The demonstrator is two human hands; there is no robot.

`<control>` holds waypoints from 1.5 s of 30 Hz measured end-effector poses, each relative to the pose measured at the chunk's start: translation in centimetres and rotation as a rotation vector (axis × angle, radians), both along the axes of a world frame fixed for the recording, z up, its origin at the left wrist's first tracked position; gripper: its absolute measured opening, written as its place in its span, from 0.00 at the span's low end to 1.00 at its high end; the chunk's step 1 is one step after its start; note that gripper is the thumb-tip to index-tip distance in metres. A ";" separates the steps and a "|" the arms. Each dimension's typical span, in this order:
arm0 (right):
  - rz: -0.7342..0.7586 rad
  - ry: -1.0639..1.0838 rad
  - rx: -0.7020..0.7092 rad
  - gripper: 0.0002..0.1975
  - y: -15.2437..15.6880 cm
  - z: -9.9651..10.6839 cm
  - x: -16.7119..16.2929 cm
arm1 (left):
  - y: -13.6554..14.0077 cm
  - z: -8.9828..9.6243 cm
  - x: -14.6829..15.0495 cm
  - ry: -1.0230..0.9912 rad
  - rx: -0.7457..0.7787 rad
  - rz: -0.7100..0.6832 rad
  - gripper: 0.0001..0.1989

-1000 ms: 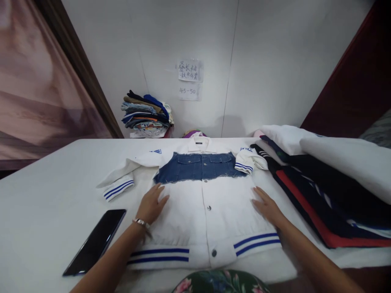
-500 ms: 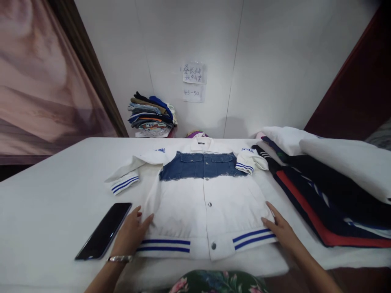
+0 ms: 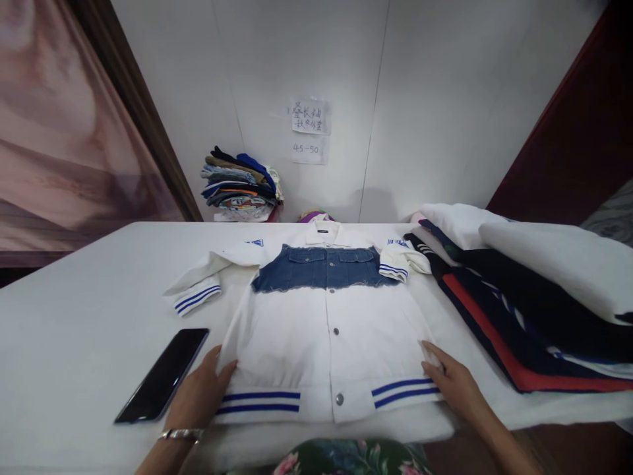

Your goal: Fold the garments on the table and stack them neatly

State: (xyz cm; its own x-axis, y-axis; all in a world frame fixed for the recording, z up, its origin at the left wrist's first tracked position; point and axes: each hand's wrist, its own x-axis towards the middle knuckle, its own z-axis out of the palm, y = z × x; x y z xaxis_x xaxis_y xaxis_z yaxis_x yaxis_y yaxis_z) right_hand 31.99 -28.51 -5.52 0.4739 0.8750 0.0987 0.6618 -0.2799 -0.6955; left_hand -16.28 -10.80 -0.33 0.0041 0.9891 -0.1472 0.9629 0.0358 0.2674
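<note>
A white jacket [image 3: 289,330] with a blue denim chest panel and blue-striped cuffs and hem lies front up, collar away from me. Its buttons are done up. At its lower left side, my left hand [image 3: 200,389] pinches the edge just above the hem, with a bracelet on the wrist. On the opposite side, the fingers of my right hand [image 3: 453,379] close on the edge near the striped hem. Both sleeves are bent, the left cuff [image 3: 198,300] out to the side and the right cuff [image 3: 394,272] over the denim panel's edge.
Left of the jacket, a dark phone [image 3: 163,376] rests on the white table [image 3: 64,356]. Folded dark and red garments [image 3: 499,330] and white ones [image 3: 558,260] are piled at right. A clothes stack [image 3: 242,185] stands at the back, below handwritten paper signs [image 3: 310,128] on the wall.
My left hand has shifted slightly left and down, and the jacket's left side is drawn out more tautly. The right hand keeps its place by the hem. The view has shifted a little.
</note>
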 end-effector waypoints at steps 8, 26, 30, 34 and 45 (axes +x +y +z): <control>0.161 -0.440 0.194 0.21 2.0 1.3 -1.5 | 1.2 0.8 1.4 0.011 0.362 -0.166 0.28; 0.272 -0.283 0.066 0.23 10.4 3.4 -0.4 | 4.6 -2.7 5.0 0.153 0.205 -0.318 0.31; 0.212 -0.431 -0.022 0.22 17.0 4.7 1.0 | 4.7 -2.7 5.0 0.133 0.206 -0.321 0.30; 0.121 -0.496 -0.135 0.26 21.8 4.1 1.7 | 4.7 -2.5 4.9 0.138 0.180 -0.301 0.28; 0.007 -0.429 -0.113 0.17 24.0 2.5 3.4 | 4.9 -2.6 4.6 0.142 0.152 -0.297 0.31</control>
